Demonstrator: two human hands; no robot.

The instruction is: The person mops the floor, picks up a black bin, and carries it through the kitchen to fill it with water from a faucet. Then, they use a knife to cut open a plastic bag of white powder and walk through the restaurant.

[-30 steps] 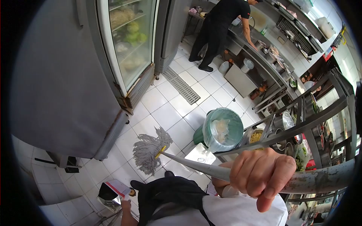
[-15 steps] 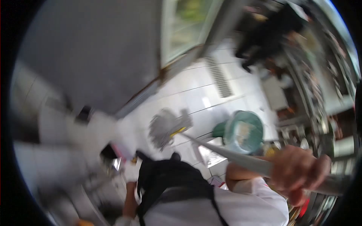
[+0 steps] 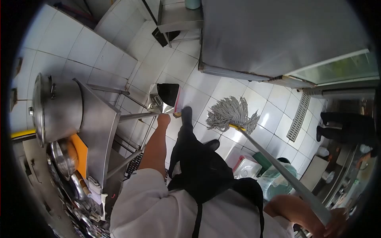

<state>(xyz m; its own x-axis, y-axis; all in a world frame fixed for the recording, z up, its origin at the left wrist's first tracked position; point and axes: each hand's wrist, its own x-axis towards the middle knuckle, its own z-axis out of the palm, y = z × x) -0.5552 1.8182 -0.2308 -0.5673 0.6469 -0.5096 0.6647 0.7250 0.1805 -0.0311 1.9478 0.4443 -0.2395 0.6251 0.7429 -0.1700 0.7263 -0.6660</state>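
My right hand (image 3: 337,222) is wrapped round the upper end of a mop handle (image 3: 283,170), at the lower right. Down on the white tiles lies the mop's grey string head (image 3: 232,114), spread out under a yellow clamp. My left hand (image 3: 163,120) reaches down with its fingers closed at the near corner of a square metal tin (image 3: 168,95), shaped like a dustpan with a dark inside and a pink edge. The fingers' exact hold is partly hidden. A small yellowish piece (image 3: 177,115) lies beside the tin, close to my shoe.
A steel table (image 3: 99,119) with a large lidded pot (image 3: 59,107) stands on my left. A green bucket (image 3: 278,182) and a whitish container (image 3: 246,166) are at my right. A big grey cabinet (image 3: 270,35) stands ahead, a floor drain (image 3: 298,117) and another person's legs (image 3: 345,125) beyond.
My view has swung to the left and steadied. My left hand has reached forward to the metal tin. My right hand still grips the mop, whose head stays on the floor.
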